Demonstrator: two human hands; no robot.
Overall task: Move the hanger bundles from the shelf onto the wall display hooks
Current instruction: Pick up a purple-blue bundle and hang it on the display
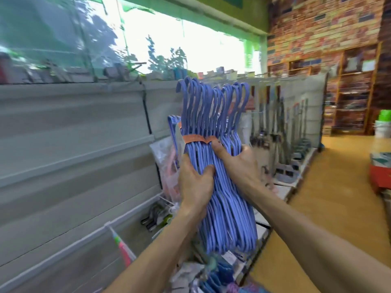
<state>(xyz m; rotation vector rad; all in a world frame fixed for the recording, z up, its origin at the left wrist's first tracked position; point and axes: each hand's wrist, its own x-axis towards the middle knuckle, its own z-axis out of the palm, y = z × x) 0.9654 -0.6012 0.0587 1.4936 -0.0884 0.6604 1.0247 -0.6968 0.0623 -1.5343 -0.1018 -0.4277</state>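
A thick bundle of blue hangers (211,115) stands upright in the middle of the view, bound by an orange band around its necks. My left hand (195,182) grips the bundle's left side just below the band. My right hand (239,163) grips its right side, thumb up by the band. The hooks point up in front of the grey slatted wall panel (74,132). Another blue hanger bundle (174,127) hangs on the wall just behind and to the left. No display hook is clearly visible behind the bundle.
Bagged pink goods (167,163) hang below the second bundle. More packaged items lie on the low shelf (260,233) underneath. Mops and brushes (283,136) hang further right along the wall. An orange floor aisle (330,208) runs on the right, with boxes (380,172) at its edge.
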